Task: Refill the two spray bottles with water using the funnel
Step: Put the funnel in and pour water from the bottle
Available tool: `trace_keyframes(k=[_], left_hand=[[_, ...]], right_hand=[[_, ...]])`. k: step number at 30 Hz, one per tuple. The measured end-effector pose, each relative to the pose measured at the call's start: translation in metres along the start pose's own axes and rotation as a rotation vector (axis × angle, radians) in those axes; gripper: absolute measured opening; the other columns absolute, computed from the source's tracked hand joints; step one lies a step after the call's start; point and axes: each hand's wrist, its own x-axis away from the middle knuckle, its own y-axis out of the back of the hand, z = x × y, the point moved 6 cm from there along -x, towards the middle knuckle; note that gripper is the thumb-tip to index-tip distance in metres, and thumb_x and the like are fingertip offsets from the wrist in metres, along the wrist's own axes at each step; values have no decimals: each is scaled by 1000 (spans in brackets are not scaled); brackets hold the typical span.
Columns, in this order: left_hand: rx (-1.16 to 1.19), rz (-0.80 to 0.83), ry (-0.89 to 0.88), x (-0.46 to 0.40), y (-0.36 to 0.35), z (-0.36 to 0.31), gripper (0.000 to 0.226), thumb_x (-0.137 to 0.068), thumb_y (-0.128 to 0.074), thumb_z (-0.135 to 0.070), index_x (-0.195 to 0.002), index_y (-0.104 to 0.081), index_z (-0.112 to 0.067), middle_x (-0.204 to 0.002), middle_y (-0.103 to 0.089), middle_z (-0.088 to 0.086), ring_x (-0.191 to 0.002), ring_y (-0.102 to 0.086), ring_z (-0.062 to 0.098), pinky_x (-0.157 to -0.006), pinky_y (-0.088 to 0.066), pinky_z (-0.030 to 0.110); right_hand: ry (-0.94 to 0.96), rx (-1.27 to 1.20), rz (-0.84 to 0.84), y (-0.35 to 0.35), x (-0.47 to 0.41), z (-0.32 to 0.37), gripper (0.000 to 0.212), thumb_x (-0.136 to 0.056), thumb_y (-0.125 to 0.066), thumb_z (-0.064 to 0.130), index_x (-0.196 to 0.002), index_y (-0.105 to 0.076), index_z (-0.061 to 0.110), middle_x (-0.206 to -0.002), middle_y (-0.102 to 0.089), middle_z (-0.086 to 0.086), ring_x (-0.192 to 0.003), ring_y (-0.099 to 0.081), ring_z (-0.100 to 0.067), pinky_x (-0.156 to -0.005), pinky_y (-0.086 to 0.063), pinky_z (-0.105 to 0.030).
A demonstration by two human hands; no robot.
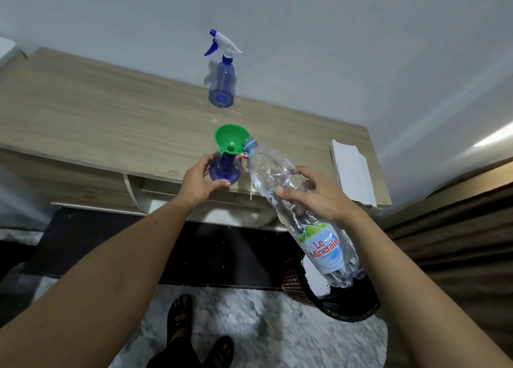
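the left hand [198,180] grips the open blue spray bottle [224,170], which stands on the wooden table [83,112] near its front edge. the thumb curls round the near side of the bottle body and the fingers wrap the far left side; the fingertips are partly hidden behind the bottle. a green funnel [231,139] sits in the neck of this bottle, its wide mouth tilted toward the camera.

the right hand [319,197] holds a clear plastic water bottle [302,217] round its upper body. the thumb presses across the near face and the fingers curl over the far side. the water bottle is tilted, its base raised toward the person and its neck pointing down at the funnel. the neck, with a blue ring, lies just beside the right rim of the funnel, probably touching it, though the contact is hard to confirm. the label reads "le minerale". no water stream can be made out.

a second blue spray bottle [222,81], with its white and blue trigger head fitted, stands upright at the back of the table, near the wall [333,34], well apart from the first.

a folded white paper [352,170] lies on the right end of the table. below, a dark woven basket [313,292] stands on the floor, and a foot in a black sandal [180,320] rests on a pale rug [263,326].
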Motion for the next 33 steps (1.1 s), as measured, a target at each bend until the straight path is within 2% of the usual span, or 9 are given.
trace_keyframes(k=[4,6,9,12,14,18,23,27,33], left_hand=[[7,-1,5,-1,0,2,95,-61,-102,-17,-144,-56,-24,-138,-68,1,-130,-64,17,-117,-48,44],[13,-4,6,0,-1,1,94,-62,-101,-15,-144,-56,-22,-137,-68,1,-129,-64,16,-117,-48,43],[26,-1,9,0,-1,2,95,-62,-101,-12,-145,-56,-20,-138,-68,2,-130,-64,16,-118,-48,42],[28,1,5,-2,0,4,95,-62,-101,-14,-145,-56,-20,-139,-68,1,-130,-64,15,-117,-48,43],[25,-1,3,-1,0,4,96,-62,-101,-15,-145,-56,-22,-139,-68,1,-130,-64,16,-117,-48,44],[18,-4,6,1,0,1,92,-62,-101,-14,-142,-57,-20,-137,-69,2,-129,-65,17,-117,-48,42],[16,1,-2,2,1,-1,93,-63,-101,-14,-144,-56,-22,-138,-68,1,-129,-64,16,-117,-48,41],[20,6,6,2,0,-2,95,-63,-100,-14,-146,-55,-22,-140,-67,0,-131,-62,16,-118,-47,41],[22,8,13,2,0,-3,96,-63,-100,-15,-147,-53,-21,-142,-66,2,-133,-61,17,-119,-46,42]], right_hand=[[33,10,-8,3,-4,2,57,-78,-85,58,-128,-63,44,-102,-77,6,-85,-77,-13,-81,-59,-31],[21,20,-13,2,-7,1,64,-74,-85,63,-131,-61,44,-98,-75,6,-91,-76,-13,-82,-55,-30],[14,51,-9,2,-12,-1,69,-66,-82,74,-127,-60,51,-103,-74,6,-97,-74,-21,-93,-58,-41],[22,32,2,2,-12,3,56,-71,-84,68,-121,-64,51,-101,-77,7,-84,-76,-17,-88,-61,-39],[22,21,6,2,-11,5,58,-71,-85,66,-123,-65,48,-101,-78,6,-81,-76,-16,-87,-63,-40],[-6,10,18,3,-13,4,70,-66,-86,71,-127,-65,45,-107,-79,4,-87,-75,-18,-95,-62,-47],[-12,28,22,9,-9,5,65,-69,-84,70,-126,-64,46,-99,-80,0,-82,-77,-20,-94,-61,-46],[-15,18,14,12,-7,7,63,-68,-85,69,-123,-66,45,-108,-78,6,-89,-75,-19,-100,-59,-47],[0,15,30,11,-1,14,49,-78,-84,59,-121,-67,44,-99,-80,11,-74,-74,-7,-85,-58,-34]])
